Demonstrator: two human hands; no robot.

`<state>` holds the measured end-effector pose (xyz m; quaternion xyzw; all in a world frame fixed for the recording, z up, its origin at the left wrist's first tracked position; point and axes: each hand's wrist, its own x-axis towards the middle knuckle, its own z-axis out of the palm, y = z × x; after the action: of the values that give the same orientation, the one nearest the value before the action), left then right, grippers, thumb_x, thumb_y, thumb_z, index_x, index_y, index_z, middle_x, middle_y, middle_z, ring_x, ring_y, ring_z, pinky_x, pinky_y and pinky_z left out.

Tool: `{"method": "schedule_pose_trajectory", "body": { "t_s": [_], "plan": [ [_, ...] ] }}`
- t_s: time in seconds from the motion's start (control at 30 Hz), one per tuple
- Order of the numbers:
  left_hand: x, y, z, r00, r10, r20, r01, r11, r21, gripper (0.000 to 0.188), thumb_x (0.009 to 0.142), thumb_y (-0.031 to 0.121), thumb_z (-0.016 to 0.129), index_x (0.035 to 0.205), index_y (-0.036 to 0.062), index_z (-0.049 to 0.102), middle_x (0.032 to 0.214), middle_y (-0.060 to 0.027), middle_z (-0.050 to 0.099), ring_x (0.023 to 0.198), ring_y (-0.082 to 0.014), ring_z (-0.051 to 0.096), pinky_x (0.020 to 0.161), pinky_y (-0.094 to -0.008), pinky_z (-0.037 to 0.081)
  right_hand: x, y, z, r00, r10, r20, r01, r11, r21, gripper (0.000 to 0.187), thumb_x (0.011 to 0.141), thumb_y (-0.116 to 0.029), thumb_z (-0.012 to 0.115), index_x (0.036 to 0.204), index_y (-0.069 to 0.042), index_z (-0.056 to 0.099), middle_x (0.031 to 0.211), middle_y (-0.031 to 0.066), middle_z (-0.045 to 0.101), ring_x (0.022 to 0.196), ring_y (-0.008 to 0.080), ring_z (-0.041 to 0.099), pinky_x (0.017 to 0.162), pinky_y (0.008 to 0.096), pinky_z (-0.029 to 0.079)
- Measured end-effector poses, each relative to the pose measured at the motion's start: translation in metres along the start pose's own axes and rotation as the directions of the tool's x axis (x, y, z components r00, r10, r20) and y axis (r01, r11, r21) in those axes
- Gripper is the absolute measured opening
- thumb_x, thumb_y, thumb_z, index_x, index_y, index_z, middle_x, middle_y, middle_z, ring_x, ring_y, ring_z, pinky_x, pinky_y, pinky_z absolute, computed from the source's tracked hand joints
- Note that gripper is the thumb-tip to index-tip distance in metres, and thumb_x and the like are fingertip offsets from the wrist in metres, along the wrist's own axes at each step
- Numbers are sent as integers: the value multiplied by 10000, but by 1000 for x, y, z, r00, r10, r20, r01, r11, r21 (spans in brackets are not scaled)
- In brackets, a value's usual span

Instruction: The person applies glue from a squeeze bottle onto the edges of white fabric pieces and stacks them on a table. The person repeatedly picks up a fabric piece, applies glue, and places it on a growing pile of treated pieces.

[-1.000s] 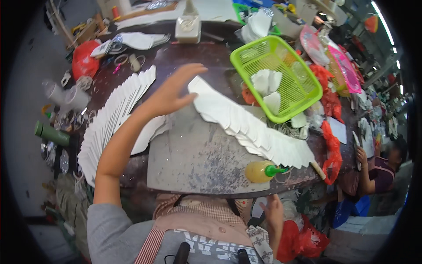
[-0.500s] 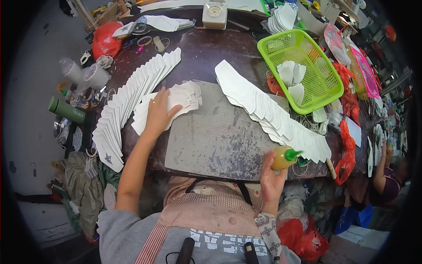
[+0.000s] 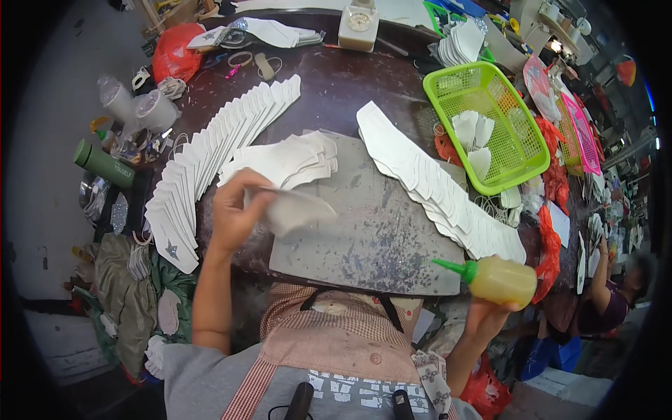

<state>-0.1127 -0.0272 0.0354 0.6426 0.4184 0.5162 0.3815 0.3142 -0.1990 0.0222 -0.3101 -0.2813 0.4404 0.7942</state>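
Pinched in my left hand is one white cut piece, blurred by motion, over the left part of the grey work board. Just beyond it lies a small pile of white pieces. My right hand, at the board's near right corner, grips a squeeze bottle of yellowish liquid, tipped on its side with its green nozzle toward the left. A long fanned row of white pieces curves along the left. Another overlapping row slants across the right of the board.
A green plastic basket holding a few white pieces stands at the back right. Red plastic bags hang beside it. At the far left are a green bottle and plastic cups. Another person works at the far right.
My left hand has lifted a white piece off the small pile and brought it nearer. My right hand has moved right, and the bottle's nozzle has swung from pointing right to pointing left.
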Motion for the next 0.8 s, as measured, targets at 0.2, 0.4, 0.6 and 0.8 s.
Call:
{"method": "schedule_pose_trajectory", "body": {
  "t_s": [0.2,0.4,0.6,0.8],
  "plan": [
    [11,-6,58,628,-17,778,-286,925,251,450,797,198,760,1202,84,601,1156,-126,558,1083,-307,564,930,-393,453,16,57,37,993,101,67,-94,990,-109,688,866,-278,766,1404,-25,421,1326,157,539,1258,304,529,1060,457,453],
    [19,-36,69,612,6,791,-285,935,213,637,790,235,777,1328,52,488,1204,-141,517,1135,-333,528,973,-401,441,24,112,47,941,330,-75,-339,923,-181,411,906,-144,719,1223,45,539,1138,98,632,1036,193,634,928,349,518],
    [18,-26,73,610,-89,787,-263,914,307,809,759,222,790,1444,63,391,1194,-157,506,1115,-343,522,978,-415,426,43,122,51,914,399,-73,-402,869,-289,430,899,-194,740,1199,49,550,1103,109,635,990,196,644,879,344,535],
    [18,-27,74,614,-80,785,-279,909,310,946,712,164,817,1505,96,305,1138,-154,501,1019,-343,549,911,-421,452,48,127,60,902,424,-74,-425,850,-311,453,887,-229,757,1189,45,558,1077,102,638,948,179,644,818,315,546]
  ]
}}
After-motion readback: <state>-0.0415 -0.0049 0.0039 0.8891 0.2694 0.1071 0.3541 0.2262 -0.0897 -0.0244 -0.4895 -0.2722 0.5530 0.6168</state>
